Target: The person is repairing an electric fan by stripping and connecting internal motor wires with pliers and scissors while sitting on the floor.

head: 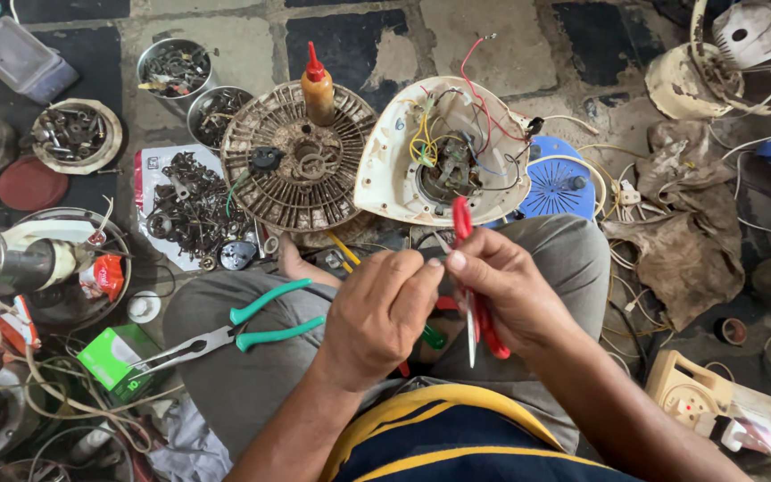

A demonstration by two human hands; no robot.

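- The left hand (377,312) and the right hand (501,290) meet over the lap, fingertips pinched together on something very small; what it is cannot be told, perhaps a thin wire end.
- The right hand is also closed around a red-handled tool (470,295), its red grip poking up above the fingers and a thin metal tip pointing down towards the body.
- I judge the pinched piece to be light, thin and bendy, best held close to its end between thumb and forefinger; the tool is stiff and takes a firm hold at its red grips.
- Green-handled pliers (234,330) lie on the left knee, untouched.
- Just beyond the knees sits a cream fan housing (394,178) with loose coloured wires (470,98) showing inside.
- Left of it, a dusty round grille (269,192) carries an orange bottle (318,89).
- Tins of screws (174,70) stand at the far left.
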